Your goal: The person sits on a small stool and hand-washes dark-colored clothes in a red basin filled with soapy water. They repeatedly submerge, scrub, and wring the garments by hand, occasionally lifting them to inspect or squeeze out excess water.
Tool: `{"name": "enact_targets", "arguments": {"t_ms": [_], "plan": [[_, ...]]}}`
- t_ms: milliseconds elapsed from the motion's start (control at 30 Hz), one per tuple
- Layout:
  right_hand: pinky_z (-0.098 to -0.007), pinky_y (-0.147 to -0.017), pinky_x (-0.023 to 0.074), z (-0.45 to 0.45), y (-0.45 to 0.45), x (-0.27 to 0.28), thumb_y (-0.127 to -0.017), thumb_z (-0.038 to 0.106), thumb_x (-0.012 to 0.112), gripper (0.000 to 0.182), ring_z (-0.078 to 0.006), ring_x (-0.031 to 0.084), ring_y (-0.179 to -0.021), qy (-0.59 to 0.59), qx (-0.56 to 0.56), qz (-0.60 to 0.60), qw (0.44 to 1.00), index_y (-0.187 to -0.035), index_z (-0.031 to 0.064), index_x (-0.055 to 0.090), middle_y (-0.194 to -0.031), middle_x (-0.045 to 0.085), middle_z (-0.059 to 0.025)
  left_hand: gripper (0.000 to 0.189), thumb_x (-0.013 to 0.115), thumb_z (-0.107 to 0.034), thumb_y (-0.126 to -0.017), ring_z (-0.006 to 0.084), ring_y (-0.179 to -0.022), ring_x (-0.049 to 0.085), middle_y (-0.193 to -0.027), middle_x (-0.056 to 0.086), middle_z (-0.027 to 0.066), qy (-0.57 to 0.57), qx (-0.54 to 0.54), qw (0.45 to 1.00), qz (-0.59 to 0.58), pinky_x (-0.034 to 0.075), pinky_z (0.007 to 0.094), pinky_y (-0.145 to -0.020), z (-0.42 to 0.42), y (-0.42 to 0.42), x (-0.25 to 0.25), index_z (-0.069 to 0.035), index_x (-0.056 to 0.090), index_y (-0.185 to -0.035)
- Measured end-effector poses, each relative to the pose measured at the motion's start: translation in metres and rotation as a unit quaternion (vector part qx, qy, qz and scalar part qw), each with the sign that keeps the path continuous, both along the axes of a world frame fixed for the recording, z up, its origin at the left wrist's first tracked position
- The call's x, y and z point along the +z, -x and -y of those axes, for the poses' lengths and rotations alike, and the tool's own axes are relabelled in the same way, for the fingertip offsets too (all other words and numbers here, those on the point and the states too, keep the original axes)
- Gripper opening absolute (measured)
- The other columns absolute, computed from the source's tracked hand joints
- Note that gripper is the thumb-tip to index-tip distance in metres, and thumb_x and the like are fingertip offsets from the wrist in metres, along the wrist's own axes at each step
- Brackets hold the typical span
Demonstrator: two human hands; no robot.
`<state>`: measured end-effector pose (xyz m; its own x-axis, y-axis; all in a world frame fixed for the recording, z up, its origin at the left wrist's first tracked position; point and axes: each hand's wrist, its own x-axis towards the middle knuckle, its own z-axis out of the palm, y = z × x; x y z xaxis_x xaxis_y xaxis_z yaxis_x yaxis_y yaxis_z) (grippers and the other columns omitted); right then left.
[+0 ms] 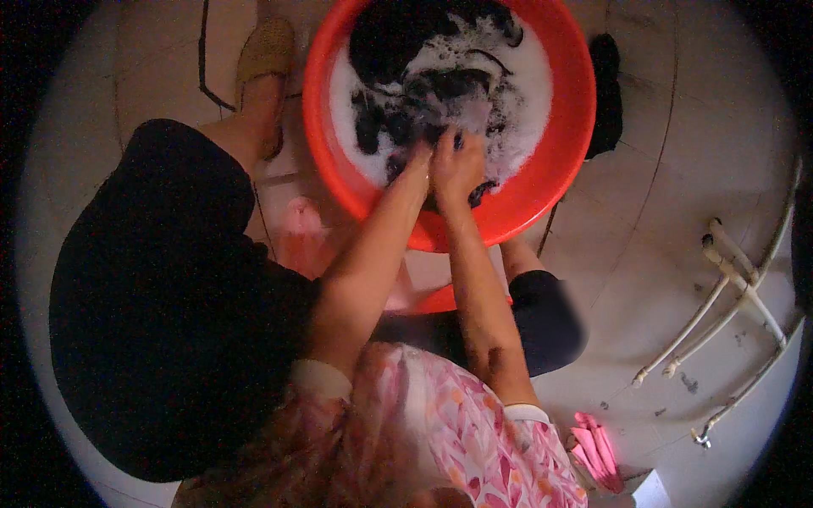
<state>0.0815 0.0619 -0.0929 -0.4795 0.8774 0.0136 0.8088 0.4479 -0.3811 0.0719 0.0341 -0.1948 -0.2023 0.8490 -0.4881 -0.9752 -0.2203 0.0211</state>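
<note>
Before me a round red plastic basin (577, 95) holds white suds (530, 82) and wet dark cloth. My right hand (460, 162) is closed over a bunched dark cloth (484, 192) in the near part of the basin. Right beside it, my left hand (416, 162) grips the same dark bunch; its fingers are blurred and partly buried. Dark fabric and foam spread forward from both hands. A larger heap of black cloth (394, 41) lies at the basin's far side, partly sunk in the suds.
Pale pipes (740, 298) stand out at the right on the tiled floor (635, 190). A black item (606, 95) lies right of the basin. Pink items (302, 219) (597, 451) lie left of the basin and at lower right. My left foot wears a tan slipper (267, 47).
</note>
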Motion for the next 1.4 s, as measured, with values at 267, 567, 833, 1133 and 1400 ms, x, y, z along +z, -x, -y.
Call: {"name": "enact_targets", "arguments": {"t_ms": [267, 567, 833, 1133, 1400], "plan": [[-0.0391, -0.090, 0.0355, 0.031, -0.018, 0.037, -0.074, 0.016, 0.059, 0.016, -0.0322, 0.046, -0.101, 0.186, 0.148, -0.028, 0.971, -0.084, 0.0030, 0.058, -0.102, 0.054, -0.0155, 0.070, 0.043, -0.070, -0.076, 0.0232, -0.095, 0.052, -0.106, 0.056, 0.0106, 0.052, -0.001, 0.993, 0.103, 0.044, 0.0348, -0.078, 0.001, 0.015, 0.017, -0.007, 0.054, -0.105], [-0.0455, -0.068, 0.0437, -0.141, -0.100, -0.096, -0.089, 0.038, 0.042, 0.047, -0.0431, 0.056, -0.075, 0.156, -0.229, -0.095, 0.956, -0.089, -0.0062, 0.060, -0.087, 0.059, -0.0277, 0.035, 0.057, -0.029, -0.083, 0.0245, -0.096, 0.053, -0.106, 0.057, 0.0100, 0.190, -0.103, 0.976, -0.005, 0.044, 0.0385, -0.083, -0.025, -0.010, 0.051, -0.006, 0.052, -0.108], [-0.0350, -0.086, 0.0390, -0.037, -0.042, -0.042, -0.085, 0.025, 0.055, 0.027, -0.0280, 0.050, -0.102, 0.097, 0.003, -0.106, 0.990, -0.092, -0.0013, 0.056, -0.098, 0.057, -0.0152, 0.066, 0.067, -0.043, -0.073, 0.0253, -0.107, 0.049, -0.120, 0.050, 0.0123, 0.198, -0.016, 0.980, 0.009, 0.040, 0.0357, -0.089, -0.009, 0.012, 0.001, -0.004, 0.045, -0.122], [-0.0437, -0.072, 0.0422, -0.042, -0.001, -0.024, -0.083, 0.026, 0.053, 0.026, -0.0366, 0.053, -0.082, 0.041, -0.053, 0.005, 0.998, -0.081, 0.0009, 0.058, -0.086, 0.056, -0.0193, 0.032, 0.044, -0.031, -0.089, 0.0204, -0.088, 0.056, -0.101, 0.059, 0.0079, 0.200, -0.061, 0.978, 0.016, 0.046, 0.0342, -0.078, -0.010, -0.010, -0.006, -0.006, 0.058, -0.103], [-0.0425, -0.071, 0.0431, 0.031, -0.011, 0.013, -0.086, 0.025, 0.049, 0.025, -0.0387, 0.055, -0.084, 0.173, 0.024, 0.054, 0.983, -0.081, 0.0029, 0.059, -0.083, 0.059, -0.0197, 0.051, 0.054, -0.049, -0.081, 0.0222, -0.091, 0.052, -0.101, 0.056, 0.0092, -0.011, -0.030, 0.991, 0.128, 0.043, 0.0332, -0.081, 0.010, 0.009, 0.011, -0.008, 0.051, -0.111]]}}
